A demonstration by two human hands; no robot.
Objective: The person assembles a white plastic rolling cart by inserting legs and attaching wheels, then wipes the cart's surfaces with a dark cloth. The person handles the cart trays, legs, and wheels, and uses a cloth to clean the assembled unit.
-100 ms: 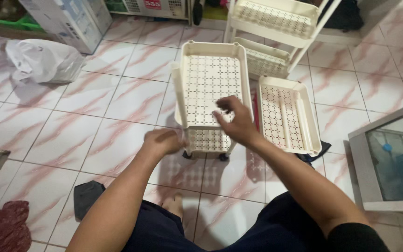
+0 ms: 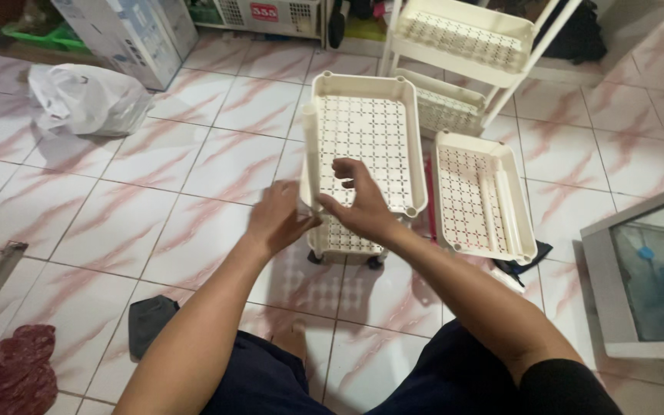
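Marble-patterned floor tiles, white veined with pink, run under everything. Beyond both hands, at the far right, stands a cream shelf rack with perforated trays already mounted between slanted white posts. Directly ahead of the hands lies a cream perforated tray, rectangular, with a raised rim; its near end sits over a lower tray on small dark wheels. Just right of the right hand lies a second perforated tray, flat on the floor, with loose white tubes lying inside it. Far right of that hand leans a grey-framed glass panel. Well left of the left hand sits a crumpled white plastic bag, with a cardboard box behind it. Near the left forearm lie a dark cloth and, further left, a dark red cloth. A white tube stands upright at the tray's near-left corner. The left hand is curled about the tube's lower end. The right hand pinches the tube's base between thumb and fingers, the remaining fingers arched above the tray floor.
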